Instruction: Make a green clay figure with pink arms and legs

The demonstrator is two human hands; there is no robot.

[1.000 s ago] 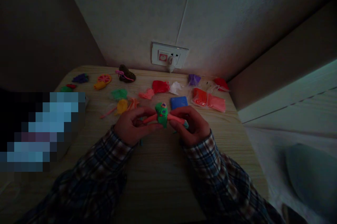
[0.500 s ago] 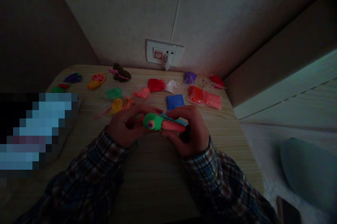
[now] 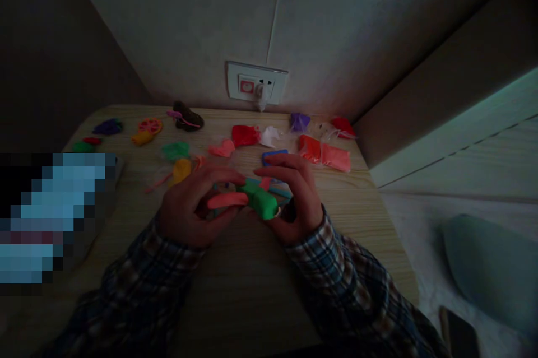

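Note:
Between my two hands is a modelling-clay figure (image 3: 263,202), with a green body and a long pink piece sticking out to the left. My left hand (image 3: 182,207) is closed around the pink side, its fingertips meeting the green part. The thumb side of my right hand (image 3: 303,198) supports the green end from below, with the index finger arched above it. Blue strips (image 3: 279,191) show behind the figure, partly hidden by my fingers. Beyond my right fingertips lies a blue clay packet (image 3: 273,156), partly covered.
Clay packets in red (image 3: 246,135), purple (image 3: 300,121) and pink (image 3: 336,157) lie toward the wall. A brown clay piece (image 3: 187,117) and a yellow one (image 3: 143,138) sit at the back left. A pixelated screen (image 3: 63,207) is at left. A wall socket (image 3: 257,83) holds a plug.
The clay figure has been turned round: its pink length now points left instead of right, and the green end faces right. Both hands still hold it; the view has shifted slightly.

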